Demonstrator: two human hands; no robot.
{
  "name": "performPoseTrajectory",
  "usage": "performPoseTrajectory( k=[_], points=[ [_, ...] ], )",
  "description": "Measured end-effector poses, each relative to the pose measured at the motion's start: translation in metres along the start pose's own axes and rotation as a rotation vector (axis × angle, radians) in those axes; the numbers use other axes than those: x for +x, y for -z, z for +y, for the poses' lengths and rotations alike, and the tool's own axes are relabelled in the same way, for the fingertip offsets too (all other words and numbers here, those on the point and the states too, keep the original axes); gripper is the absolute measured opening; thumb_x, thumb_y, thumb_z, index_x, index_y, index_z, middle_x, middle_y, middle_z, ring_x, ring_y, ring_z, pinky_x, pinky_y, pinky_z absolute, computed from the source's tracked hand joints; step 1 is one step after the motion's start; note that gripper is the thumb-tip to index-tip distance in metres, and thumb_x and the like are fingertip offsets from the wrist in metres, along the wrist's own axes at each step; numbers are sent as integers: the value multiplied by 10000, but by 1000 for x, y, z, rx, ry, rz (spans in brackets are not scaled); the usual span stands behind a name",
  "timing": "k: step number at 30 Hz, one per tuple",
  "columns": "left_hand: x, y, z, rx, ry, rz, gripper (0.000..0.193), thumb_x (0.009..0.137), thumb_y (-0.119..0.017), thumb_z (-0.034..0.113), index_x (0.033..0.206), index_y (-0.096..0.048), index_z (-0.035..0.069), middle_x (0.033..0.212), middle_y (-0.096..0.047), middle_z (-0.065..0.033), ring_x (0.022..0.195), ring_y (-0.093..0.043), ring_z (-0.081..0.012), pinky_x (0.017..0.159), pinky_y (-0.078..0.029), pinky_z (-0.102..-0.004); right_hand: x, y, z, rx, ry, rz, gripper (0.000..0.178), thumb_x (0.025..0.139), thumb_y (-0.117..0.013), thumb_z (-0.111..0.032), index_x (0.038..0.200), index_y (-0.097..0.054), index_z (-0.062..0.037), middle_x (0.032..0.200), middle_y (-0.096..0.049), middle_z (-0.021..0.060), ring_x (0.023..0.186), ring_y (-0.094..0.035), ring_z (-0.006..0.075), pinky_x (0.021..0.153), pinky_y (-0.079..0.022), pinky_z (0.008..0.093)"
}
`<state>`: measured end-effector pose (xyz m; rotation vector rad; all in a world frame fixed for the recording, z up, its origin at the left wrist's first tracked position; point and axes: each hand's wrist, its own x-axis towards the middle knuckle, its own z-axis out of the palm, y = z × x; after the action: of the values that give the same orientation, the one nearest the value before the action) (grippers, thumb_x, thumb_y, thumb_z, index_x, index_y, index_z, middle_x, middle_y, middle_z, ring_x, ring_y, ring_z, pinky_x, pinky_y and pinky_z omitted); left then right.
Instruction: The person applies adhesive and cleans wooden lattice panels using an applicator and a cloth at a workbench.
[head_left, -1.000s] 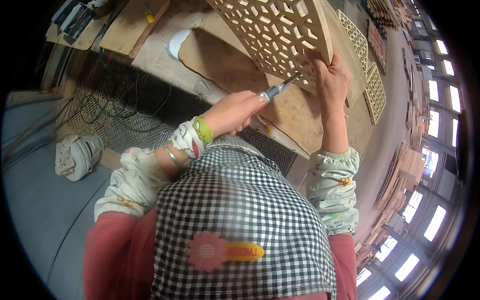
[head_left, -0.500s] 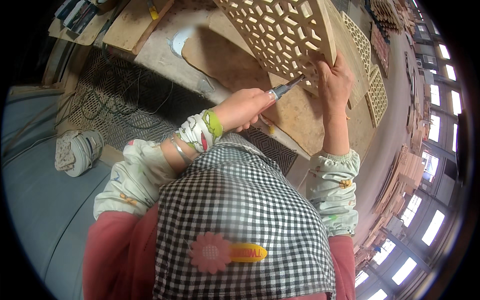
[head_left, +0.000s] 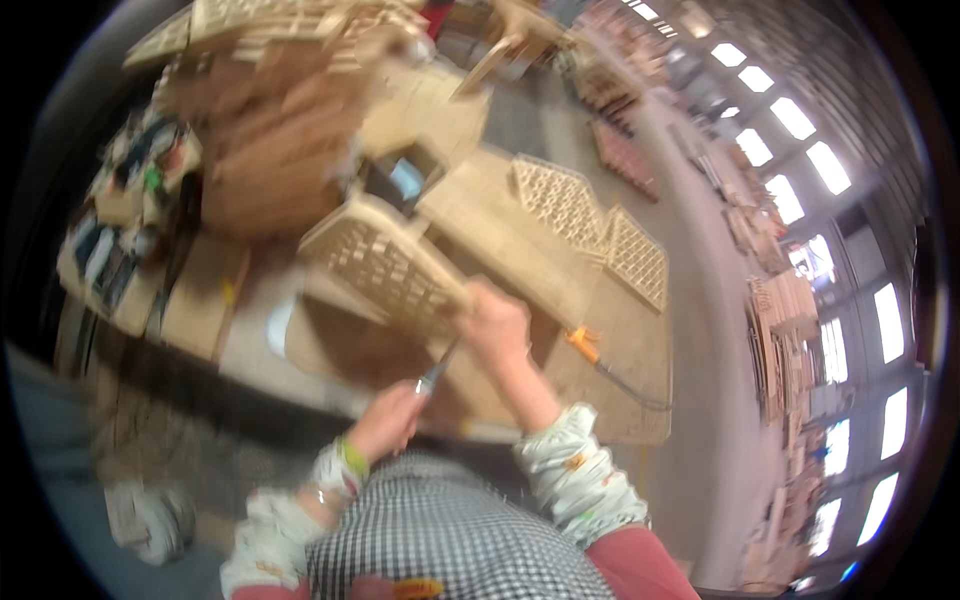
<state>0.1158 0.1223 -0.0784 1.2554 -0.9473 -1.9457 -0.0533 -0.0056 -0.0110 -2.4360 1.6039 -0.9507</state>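
My right hand [head_left: 497, 325] grips a pale wooden lattice panel [head_left: 370, 262] at its right edge. The panel is tilted up over the bench, and its cut-out holes are smeared by motion. Closed around the handle of a slim hand tool [head_left: 436, 374] is my left hand [head_left: 385, 422]. The tool has a narrow dark metal blade that points up toward the panel's lower right corner, just below my right hand. Blur hides whether its tip touches the panel. Beneath both hands lies a flat brown board [head_left: 350, 345] on the bench.
Two more lattice panels [head_left: 560, 200] lie at the bench's far right, beyond a long plank [head_left: 510, 240]. An orange-handled tool [head_left: 583, 343] rests right of my right hand. Brown boards [head_left: 280, 150] are piled at the back left. A white bucket [head_left: 150, 522] stands on the floor at lower left.
The view has swung up and outward, showing more of the bench and hall. Both hands keep their holds on the tool and the panel, and the blade still points at the panel's lower part.
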Motion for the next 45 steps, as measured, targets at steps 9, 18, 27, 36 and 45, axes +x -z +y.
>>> performPoseTrajectory(
  k=[9,18,27,36,45],
  points=[
    [0,1,-3,141,-7,49,344,1076,-469,399,1092,-597,80,670,-547,6,492,-492,-93,445,-403,-256,-3,6,3,0,-163,-64,226,823,-738,-293,927,-644,-117,827,-703,154,785,-684,394,690,-542,484],
    [4,30,-25,0,91,-55,347,1068,-516,381,1130,-619,55,767,-601,-44,570,-550,-134,500,-470,-286,-9,13,-5,18,-161,-72,221,852,-725,-291,938,-645,-104,830,-701,147,803,-693,374,711,-550,483],
    [-36,78,-75,-142,260,-84,388,1046,-573,424,1172,-598,58,838,-635,-50,711,-614,-145,641,-552,-303,-23,30,-7,109,-242,-22,256,856,-718,-318,931,-614,-97,871,-708,157,829,-695,384,723,-556,489],
    [-35,87,-109,-17,254,-49,396,1020,-628,412,1233,-579,82,862,-624,-16,707,-602,-101,582,-471,-235,-57,32,22,135,-293,42,255,844,-756,-336,998,-681,-147,912,-729,124,865,-711,340,758,-553,447],
    [-40,90,-97,-49,265,-17,370,1020,-626,408,1194,-585,84,845,-579,-2,701,-561,-103,585,-466,-258,-70,36,15,243,-219,86,341,860,-776,-283,1157,-666,-156,1014,-736,117,908,-721,325,776,-567,408]
  ],
)
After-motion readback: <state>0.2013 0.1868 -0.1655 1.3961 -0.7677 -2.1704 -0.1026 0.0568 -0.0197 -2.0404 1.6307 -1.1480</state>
